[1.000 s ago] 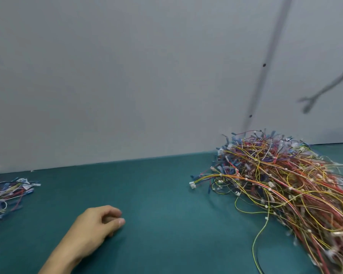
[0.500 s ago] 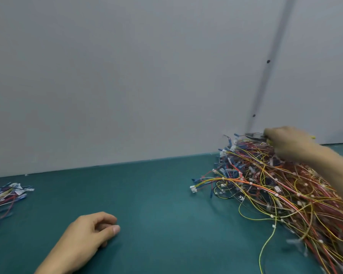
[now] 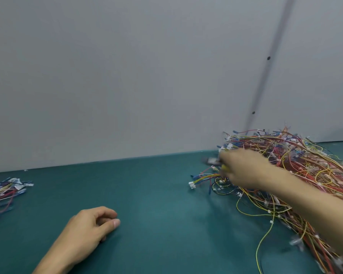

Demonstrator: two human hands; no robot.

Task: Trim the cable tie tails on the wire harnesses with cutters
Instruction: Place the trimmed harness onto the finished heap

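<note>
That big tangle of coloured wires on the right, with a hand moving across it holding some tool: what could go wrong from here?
The right hand is blurred with motion and grips what look like cutters at the edge of the wire pile. Possible risks:
1. The tool tip could snag a loop and drag harnesses along.
2. In so dense a tangle, the blades might nick a wire instead of a tie tail.
</note>
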